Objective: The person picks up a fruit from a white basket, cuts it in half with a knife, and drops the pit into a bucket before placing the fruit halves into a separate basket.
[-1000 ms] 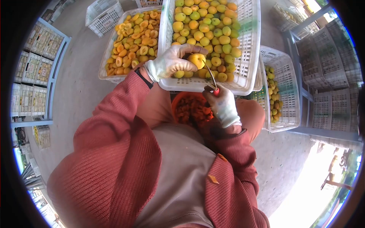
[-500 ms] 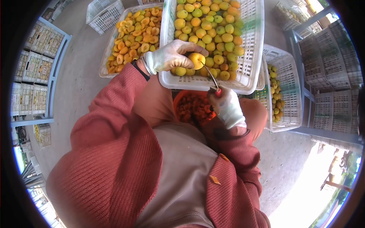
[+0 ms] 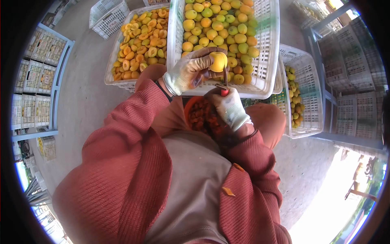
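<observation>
In my gloved left hand (image 3: 190, 72) is a whole yellow apricot (image 3: 218, 62), pinched between thumb and fingers over the near edge of a white crate (image 3: 266, 53) full of whole apricots. My gloved right hand (image 3: 230, 106) closes round the red handle of a small pitting knife (image 3: 225, 78). Its thin metal blade points up and touches the apricot's right side. Below the hands, between my legs, an orange-red bucket (image 3: 188, 112) holds dark reddish-brown pieces. Left of the big crate, another crate (image 3: 109, 73) is heaped with halved apricots.
On the right stands a white crate (image 3: 313, 103) partly filled with apricots. An unfilled-looking white crate (image 3: 109, 18) sits at the far left. Racks of stacked crates (image 3: 38, 77) line the left side, and more stacked crates (image 3: 357, 110) stand at the right.
My left hand has turned the apricot and shifted it slightly right. My right hand has moved a little left, and the knife blade now stands more upright against the fruit.
</observation>
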A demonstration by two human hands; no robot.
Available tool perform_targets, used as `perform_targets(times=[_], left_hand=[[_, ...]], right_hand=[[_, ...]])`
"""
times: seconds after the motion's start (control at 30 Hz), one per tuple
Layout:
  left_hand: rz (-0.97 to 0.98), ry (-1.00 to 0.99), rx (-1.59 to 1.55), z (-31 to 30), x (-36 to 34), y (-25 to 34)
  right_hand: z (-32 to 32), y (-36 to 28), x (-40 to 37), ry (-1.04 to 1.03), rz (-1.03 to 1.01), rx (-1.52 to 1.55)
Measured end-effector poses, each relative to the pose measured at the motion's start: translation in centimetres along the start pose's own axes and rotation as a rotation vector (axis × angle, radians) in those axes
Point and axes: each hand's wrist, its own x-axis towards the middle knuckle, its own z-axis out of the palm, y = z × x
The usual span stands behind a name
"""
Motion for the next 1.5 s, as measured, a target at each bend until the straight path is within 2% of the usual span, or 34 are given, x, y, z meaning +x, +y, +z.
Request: perform_targets(times=[0.07,0.13,0.2,0.3,0.37,0.43,0.5,0.53,0.57,0.63,0.67,0.7,0.77,0.83,0.9,0.97,1.03,1.07,1.1,1.17,1.23,1.27,1.43,1.5], left_hand=[[0.035,0.047,0.018,-0.1,0.3,-1.4],[0.072,0.094,0.038,0.0,0.3,-1.3],[0.027,0.115,0.496,-0.1,0.2,-0.2],[0.083,0.16,0.414,1.6,0.3,-0.3],[-0.005,0.233,-0.039,3.2,0.5,-1.6],[-0.034,0.202,-0.042,2.1,0.7,-2.1],[-0.088,0.235,0.162,1.4,0.6,-2.4],[0.032,0.244,0.315,1.3,0.8,-2.7],[0.032,0.243,0.314,1.4,1.0,-2.9],[0.104,0.265,0.41,2.6,0.7,-2.7],[-0.06,0.292,0.296,3.7,-0.1,-1.9],[-0.058,0.29,0.297,3.7,0.1,-2.2],[-0.084,0.269,0.007,3.6,0.6,-3.3],[-0.137,0.23,0.035,3.3,0.6,-2.9],[0.014,0.324,0.289,3.4,0.9,-2.8],[-0.081,0.246,0.155,3.2,0.7,-3.1],[0.065,0.217,0.4,3.1,0.8,-4.5],[0.139,0.206,0.385,-2.0,2.0,-8.5],[0.011,0.21,0.31,1.0,1.3,-5.8],[-0.141,0.21,0.201,2.1,0.9,-4.0],[-0.034,0.306,0.207,3.0,0.6,-3.6],[0.052,0.351,0.152,3.8,0.8,-3.6],[0.021,0.324,0.156,3.6,0.7,-3.5],[-0.002,0.159,0.283,2.8,0.7,-3.3]], right_hand=[[0.2,-0.4,0.3,0.047,0.093,0.051],[0.1,0.5,0.6,0.062,0.074,0.06],[-0.1,0.9,0.7,0.077,0.056,0.07],[0.3,0.9,0.8,0.054,0.04,0.05],[1.9,1.3,1.2,0.233,-0.09,-0.01],[1.8,1.3,1.5,0.268,-0.043,-0.061],[0.8,1.4,1.1,0.157,0.054,0.047],[0.0,1.6,1.0,0.119,0.034,-0.029],[0.0,2.0,1.3,0.12,0.034,-0.03],[0.6,3.1,1.6,0.28,-0.049,-0.123],[1.1,3.2,1.7,0.326,-0.055,-0.126],[1.0,2.9,1.7,0.328,-0.058,-0.127],[0.8,2.9,1.6,0.341,-0.068,-0.178],[0.4,3.2,1.5,0.359,-0.052,-0.15],[0.0,3.1,1.3,0.352,-0.022,-0.263],[0.4,3.5,1.4,0.351,0.002,-0.259],[0.5,3.7,1.7,0.385,-0.039,-0.237],[0.2,4.3,1.9,0.353,-0.072,-0.202],[0.3,4.0,1.4,0.368,-0.15,-0.173],[0.1,4.2,1.2,0.393,-0.145,-0.123],[-0.5,4.3,1.4,0.344,0.057,-0.14],[-0.4,5.1,1.7,0.361,0.012,-0.169],[0.1,5.1,2.3,0.436,-0.08,-0.156],[0.0,4.3,1.8,0.416,-0.012,-0.151]])
